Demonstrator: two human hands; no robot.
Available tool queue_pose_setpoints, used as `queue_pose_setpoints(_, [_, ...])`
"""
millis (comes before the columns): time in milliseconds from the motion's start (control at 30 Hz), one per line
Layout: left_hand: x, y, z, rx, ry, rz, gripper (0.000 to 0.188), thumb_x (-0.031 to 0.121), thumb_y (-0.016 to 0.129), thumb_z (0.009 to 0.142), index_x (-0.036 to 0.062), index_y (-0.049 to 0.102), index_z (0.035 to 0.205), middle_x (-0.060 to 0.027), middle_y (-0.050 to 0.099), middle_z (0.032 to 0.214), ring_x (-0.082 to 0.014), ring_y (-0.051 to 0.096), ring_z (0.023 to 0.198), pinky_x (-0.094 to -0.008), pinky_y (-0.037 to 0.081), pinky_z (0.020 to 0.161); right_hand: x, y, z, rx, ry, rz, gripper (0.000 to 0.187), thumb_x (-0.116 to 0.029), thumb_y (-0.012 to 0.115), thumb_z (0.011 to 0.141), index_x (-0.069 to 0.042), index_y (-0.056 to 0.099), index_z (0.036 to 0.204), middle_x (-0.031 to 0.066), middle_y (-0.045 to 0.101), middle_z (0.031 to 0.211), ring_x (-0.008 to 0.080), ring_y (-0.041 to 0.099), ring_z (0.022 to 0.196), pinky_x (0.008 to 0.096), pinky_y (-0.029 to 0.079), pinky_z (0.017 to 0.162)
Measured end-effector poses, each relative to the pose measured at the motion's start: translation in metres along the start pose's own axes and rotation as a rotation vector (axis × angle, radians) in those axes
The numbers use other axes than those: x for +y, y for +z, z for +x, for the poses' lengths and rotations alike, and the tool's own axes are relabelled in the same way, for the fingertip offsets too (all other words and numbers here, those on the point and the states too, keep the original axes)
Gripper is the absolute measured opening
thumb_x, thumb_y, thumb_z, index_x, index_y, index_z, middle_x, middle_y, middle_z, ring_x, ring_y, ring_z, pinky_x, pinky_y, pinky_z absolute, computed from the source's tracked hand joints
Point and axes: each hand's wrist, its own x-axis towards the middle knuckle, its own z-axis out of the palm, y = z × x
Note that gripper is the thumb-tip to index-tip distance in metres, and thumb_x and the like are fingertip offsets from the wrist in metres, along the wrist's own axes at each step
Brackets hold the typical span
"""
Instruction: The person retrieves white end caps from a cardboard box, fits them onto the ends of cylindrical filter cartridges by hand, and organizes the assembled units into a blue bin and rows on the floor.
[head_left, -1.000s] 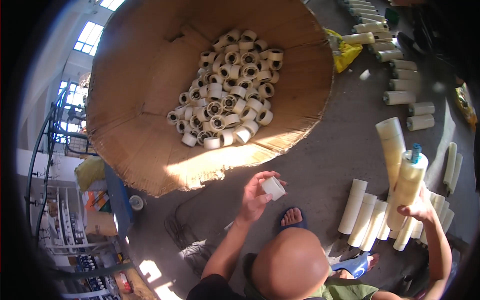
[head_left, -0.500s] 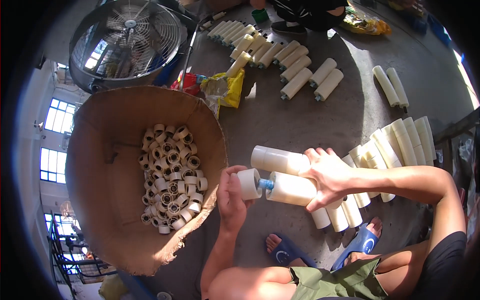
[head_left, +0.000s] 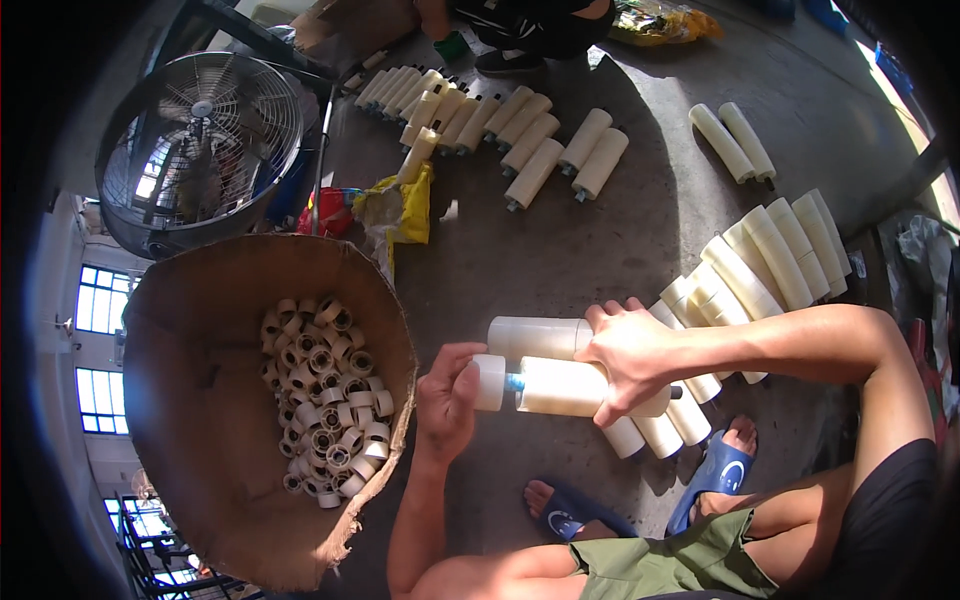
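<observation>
My left hand (head_left: 443, 410) pinches a short cream roll (head_left: 490, 382), which looks like a roll of tape, between thumb and fingers. Beside it, a blue rod end (head_left: 515, 382) sticks out of a long cream cylinder (head_left: 563, 387), and the roll sits at that end. My right hand (head_left: 632, 355) grips this cylinder from above; its dark far tip shows past the palm. Behind lies a second, paler cylinder (head_left: 535, 336) of joined rolls, with the right fingers over its end. Left of my hands, a cardboard box (head_left: 190, 400) holds a heap of loose short rolls (head_left: 325, 400).
A round floor fan (head_left: 200, 150) stands beyond the box, near a yellow bag (head_left: 412, 205). Rows of cream cylinders (head_left: 535, 172) lie on the floor ahead, more (head_left: 775, 255) at the right. Another person (head_left: 530, 25) crouches at the far side.
The left hand's roll has come closer to the cylinder, covering more of the blue rod end. The view has shifted, so the box and fan appear lower and further left.
</observation>
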Motion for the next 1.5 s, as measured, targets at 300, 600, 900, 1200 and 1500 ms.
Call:
queue_pose_setpoints(300, [0.011,0.014,0.024,-0.039,-0.355,-0.049,0.035,0.032,0.049,0.108,0.0002,0.062,0.102,0.001,0.057,0.068,-0.0067,0.053,0.061,-0.0271,0.042,0.053,0.002,0.004,0.019,0.019,0.056,0.067,0.07,-0.057,0.083,0.057,-0.013,0.08,0.111,0.0263,0.059,0.111,0.0396,0.057,0.113,0.0506,0.048,0.094])
queue_pose_setpoints(600, [0.002,-0.017,0.033,-0.019,-0.088,0.097,0.085,0.069,0.051,0.101,0.0014,0.044,0.152,-0.0085,0.066,0.127,-0.0115,0.059,0.093,-0.0293,0.05,0.078,0.05,-0.018,0.021,-0.03,0.273,0.64,0.072,-0.054,0.083,0.065,-0.004,0.076,0.117,0.0176,0.077,0.104,0.0294,0.074,0.099,0.039,0.058,0.086])
queue_pose_setpoints(900, [0.006,-0.083,0.004,0.083,-0.289,0.3,0.031,0.02,0.063,0.103,0.0019,0.063,0.128,-0.0078,0.073,0.108,-0.0132,0.065,0.095,-0.0291,0.053,0.082,0.275,-0.043,0.05,0.569,0.981,0.437,0.09,-0.055,0.087,0.063,-0.002,0.065,0.133,0.0215,0.065,0.132,0.0349,0.061,0.125,0.0437,0.048,0.107])
queue_pose_setpoints(1200, [-0.132,-0.225,0.02,0.146,-0.584,0.817,0.045,0.036,0.071,0.094,-0.0015,0.068,0.118,-0.0205,0.074,0.11,-0.0311,0.072,0.1,-0.0397,0.056,0.089,0.351,-0.019,0.041,0.4,1.403,-0.047,0.107,-0.05,0.091,0.064,-0.009,0.045,0.151,0.0239,0.048,0.149,0.0406,0.045,0.138,0.0488,0.042,0.111])
queue_pose_setpoints(1500, [-0.223,-0.341,-0.047,0.159,-0.851,0.882,0.038,0.034,0.075,0.086,-0.0003,0.067,0.102,-0.0197,0.07,0.091,-0.032,0.067,0.086,-0.045,0.053,0.081,0.326,-0.047,0.132,0.558,0.512,-0.668,0.081,-0.026,0.09,0.062,-0.01,0.055,0.134,0.0207,0.042,0.153,0.0373,0.041,0.141,0.0528,0.043,0.11])
